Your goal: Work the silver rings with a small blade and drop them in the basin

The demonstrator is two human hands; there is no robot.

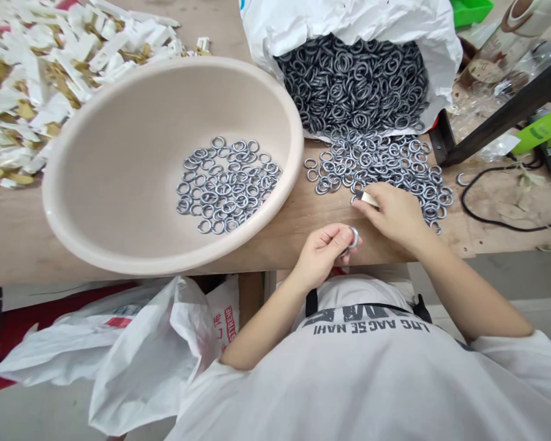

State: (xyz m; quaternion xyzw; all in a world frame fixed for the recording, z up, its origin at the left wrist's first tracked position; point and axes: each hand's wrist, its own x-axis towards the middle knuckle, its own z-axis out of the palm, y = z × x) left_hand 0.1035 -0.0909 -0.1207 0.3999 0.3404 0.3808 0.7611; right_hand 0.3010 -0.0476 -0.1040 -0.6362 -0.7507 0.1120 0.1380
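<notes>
My left hand (327,250) is closed, with a grey ring (354,237) pinched between thumb and fingers near the table's front edge. In my right hand (392,211) is a small cutter-like tool with a pale handle (368,198) and a dark tip; its exact kind is unclear. The tip lies against the near edge of a loose pile of grey rings (386,162) on the table. To the left, a large beige basin (114,184) holds many similar rings (232,184) gathered on its right side.
A white sack (349,21) full of darker rings (353,79) lies open behind the pile. White and gold pieces (41,79) are heaped at the far left. A dark metal bar (509,110) and a black cable (491,226) are on the right. White bags (151,343) hang below the table.
</notes>
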